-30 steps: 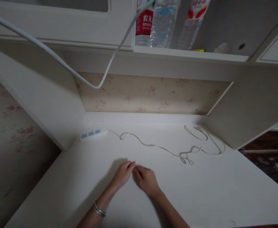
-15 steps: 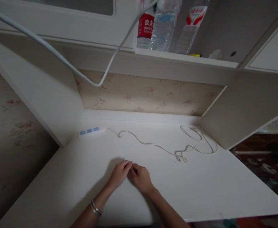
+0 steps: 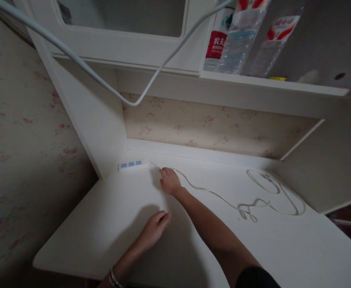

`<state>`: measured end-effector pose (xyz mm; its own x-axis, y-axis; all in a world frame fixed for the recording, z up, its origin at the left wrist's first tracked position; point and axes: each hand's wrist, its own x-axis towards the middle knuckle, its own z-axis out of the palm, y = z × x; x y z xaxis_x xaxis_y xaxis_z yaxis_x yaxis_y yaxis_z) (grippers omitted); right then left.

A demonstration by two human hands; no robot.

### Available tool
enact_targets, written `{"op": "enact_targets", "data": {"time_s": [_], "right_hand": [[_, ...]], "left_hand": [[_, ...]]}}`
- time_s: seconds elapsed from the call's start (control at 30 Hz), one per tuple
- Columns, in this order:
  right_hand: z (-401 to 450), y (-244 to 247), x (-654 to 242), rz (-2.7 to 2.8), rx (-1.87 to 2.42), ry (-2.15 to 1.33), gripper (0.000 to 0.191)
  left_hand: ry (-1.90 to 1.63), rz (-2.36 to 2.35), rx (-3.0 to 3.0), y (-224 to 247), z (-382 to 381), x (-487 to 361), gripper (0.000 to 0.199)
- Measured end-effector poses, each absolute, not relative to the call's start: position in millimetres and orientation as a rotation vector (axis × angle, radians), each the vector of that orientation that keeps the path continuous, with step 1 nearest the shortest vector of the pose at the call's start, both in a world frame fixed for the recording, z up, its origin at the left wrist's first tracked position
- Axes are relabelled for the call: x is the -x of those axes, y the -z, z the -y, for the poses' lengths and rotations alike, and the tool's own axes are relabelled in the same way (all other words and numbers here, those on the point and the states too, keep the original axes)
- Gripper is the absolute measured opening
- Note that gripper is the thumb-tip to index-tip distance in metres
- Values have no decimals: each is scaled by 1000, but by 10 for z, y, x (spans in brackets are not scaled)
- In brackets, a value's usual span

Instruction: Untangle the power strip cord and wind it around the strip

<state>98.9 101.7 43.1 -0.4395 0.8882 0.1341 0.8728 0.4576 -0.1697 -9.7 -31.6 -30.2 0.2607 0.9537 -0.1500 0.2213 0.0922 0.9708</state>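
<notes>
My right hand (image 3: pixel 169 181) reaches over the far left of the white desk, its bent fingers a little apart. It hovers at or just above the thin white cord (image 3: pixel 195 187), covering the stretch close to the power strip (image 3: pixel 133 165); contact cannot be made out. The power strip is white with blue socket faces and lies near the back left corner. Closer to me, my left hand (image 3: pixel 155 229) is loosely closed over the desk, thumb against the curled fingers, and nothing shows in it. Bracelets (image 3: pixel 114 278) circle the left wrist.
The cord's loops (image 3: pixel 247 212) spread toward the right of the desk (image 3: pixel 103 228). A thick white cable (image 3: pixel 133 103) hangs across the upper view. Plastic bottles (image 3: pixel 237 48) stand on the shelf above. A side panel (image 3: pixel 94 120) bounds the desk at left.
My hands, together before, have parted. My right hand has moved forward to the cord beside the power strip, while my left hand stays near the front. The view has swung left.
</notes>
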Motion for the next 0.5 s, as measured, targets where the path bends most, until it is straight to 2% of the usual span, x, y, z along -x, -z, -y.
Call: {"op": "enact_targets", "data": {"time_s": [0.07, 0.2, 0.37, 0.43, 0.5], "right_hand": [[-1134, -399, -967, 2574, 1582, -82, 44], [-1163, -326, -976, 2690, 1643, -26, 34], [-881, -289, -1106, 2822, 1605, 37, 28], [-727, -308, -1230, 2884, 1541, 44, 28], [-576, -348, -1391, 2928, 1478, 46, 29]], "left_hand": [[-814, -1256, -1452, 221, 346, 257, 43], [-872, -1441, -1571, 93, 221, 608, 40], [-919, -1626, -1935, -57, -144, 992, 22], [-867, -1669, -2131, -139, -323, 1101, 26], [-729, -1720, -2338, -223, -523, 1183, 41]]}}
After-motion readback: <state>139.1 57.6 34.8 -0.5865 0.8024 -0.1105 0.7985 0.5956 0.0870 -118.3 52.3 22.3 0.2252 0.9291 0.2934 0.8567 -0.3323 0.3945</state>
